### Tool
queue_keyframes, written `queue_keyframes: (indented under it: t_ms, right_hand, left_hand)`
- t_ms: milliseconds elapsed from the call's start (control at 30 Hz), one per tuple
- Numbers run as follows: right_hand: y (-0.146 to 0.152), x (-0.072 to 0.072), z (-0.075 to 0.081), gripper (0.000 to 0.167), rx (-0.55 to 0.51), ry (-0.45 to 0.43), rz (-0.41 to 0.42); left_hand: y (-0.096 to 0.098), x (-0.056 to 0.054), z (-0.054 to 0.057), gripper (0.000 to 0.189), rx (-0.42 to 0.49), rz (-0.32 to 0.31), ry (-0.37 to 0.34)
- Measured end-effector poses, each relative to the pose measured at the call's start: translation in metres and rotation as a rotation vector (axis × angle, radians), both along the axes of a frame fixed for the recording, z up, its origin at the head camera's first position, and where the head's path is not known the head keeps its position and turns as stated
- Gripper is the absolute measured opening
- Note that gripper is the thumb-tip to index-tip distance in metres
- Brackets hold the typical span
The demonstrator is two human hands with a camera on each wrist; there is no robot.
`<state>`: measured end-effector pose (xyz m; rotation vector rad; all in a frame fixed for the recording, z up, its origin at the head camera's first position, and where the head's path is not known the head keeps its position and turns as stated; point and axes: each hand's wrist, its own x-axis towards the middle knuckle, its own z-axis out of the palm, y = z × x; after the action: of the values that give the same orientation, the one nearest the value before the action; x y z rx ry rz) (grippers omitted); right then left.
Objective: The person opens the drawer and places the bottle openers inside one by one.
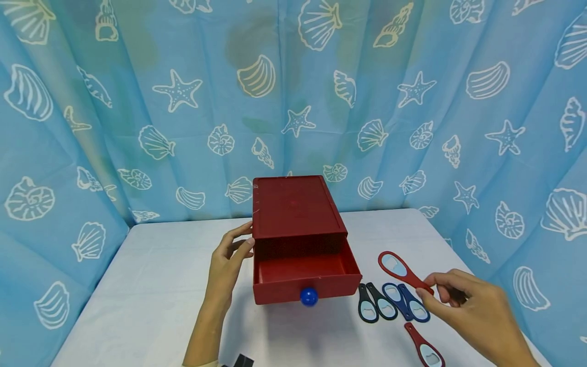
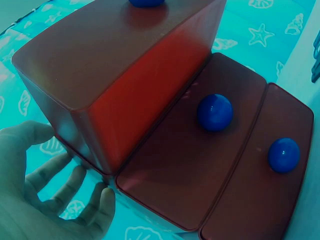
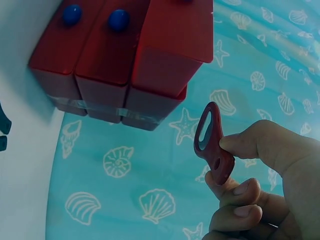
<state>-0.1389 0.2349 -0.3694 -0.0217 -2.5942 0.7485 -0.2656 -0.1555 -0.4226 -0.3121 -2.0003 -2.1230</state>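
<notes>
A dark red box of three drawers [image 1: 295,206] stands mid-table, its top drawer [image 1: 279,291] pulled out by its blue knob end; the part of the drawer in view has nothing in it. My left hand [image 1: 228,265] rests its thumb and fingers against the box's left side, as the left wrist view [image 2: 45,185] also shows. With thumb and fingers, my right hand [image 1: 474,306] pinches the handle end of a red bottle opener [image 1: 409,278], held up right of the drawer. In the right wrist view this opener [image 3: 220,145] hangs apart from the box.
Right of the drawer, two black bottle openers [image 1: 368,310] lie beside two blue ones [image 1: 418,310] on the white table [image 1: 160,290]. Another red opener [image 1: 428,351] lies nearer the front. A blue shell-patterned curtain [image 1: 192,117] surrounds the table's back and sides.
</notes>
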Motion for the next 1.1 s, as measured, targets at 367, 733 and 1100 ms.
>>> queue_keyframes:
  t_ms: [367, 733, 1100]
  right_hand:
    - [-0.008, -0.010, 0.006, 0.019, 0.022, 0.085, 0.075]
    - [-0.016, -0.014, 0.010, 0.017, -0.007, 0.007, 0.076]
    - [-0.027, -0.022, 0.011, 0.017, -0.027, 0.077, 0.130]
  left_hand:
    - [-0.003, -0.002, -0.001, 0.037, 0.003, 0.008, 0.016]
    - [0.000, -0.002, -0.002, 0.036, 0.007, 0.000, 0.025]
    - [0.000, -0.001, -0.002, 0.037, -0.011, 0.012, 0.034]
